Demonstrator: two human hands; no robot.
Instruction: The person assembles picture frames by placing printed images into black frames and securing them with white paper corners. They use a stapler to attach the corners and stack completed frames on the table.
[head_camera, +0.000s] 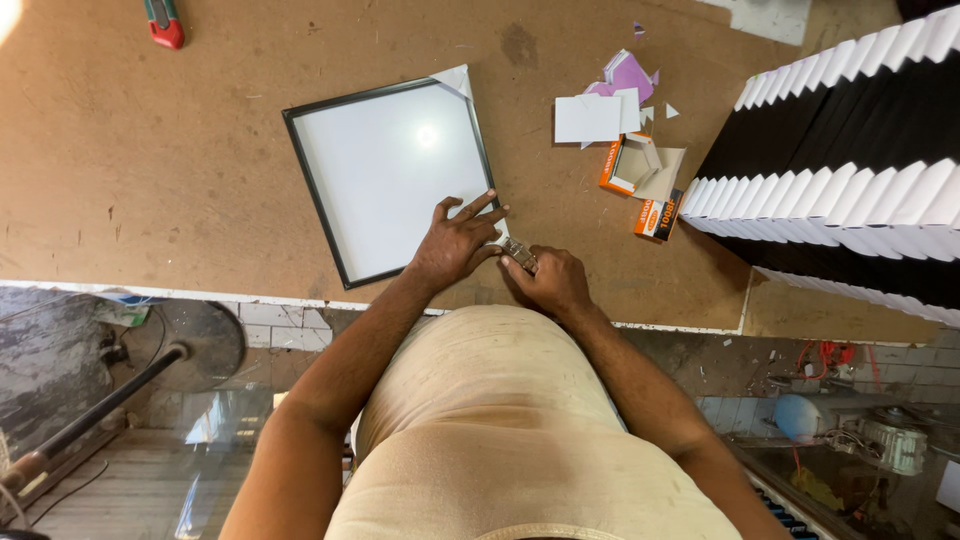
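Observation:
A square picture frame (390, 165) with a thin black rim and a pale glossy face lies on the brown board table (200, 180). My left hand (458, 243) rests flat on the frame's near right corner, fingers spread. My right hand (549, 282) sits just beside that corner, closed around a small metal tool (519, 255) whose tip touches the frame's corner. A white cardboard corner protector (455, 79) caps the frame's far corner.
Rows of stacked black frames with white corner caps (850, 190) fill the right side. Small orange boxes (640, 190) and white and purple paper scraps (610, 100) lie between them and the frame. A red cutter (163, 22) lies far left. The table edge runs just below my hands.

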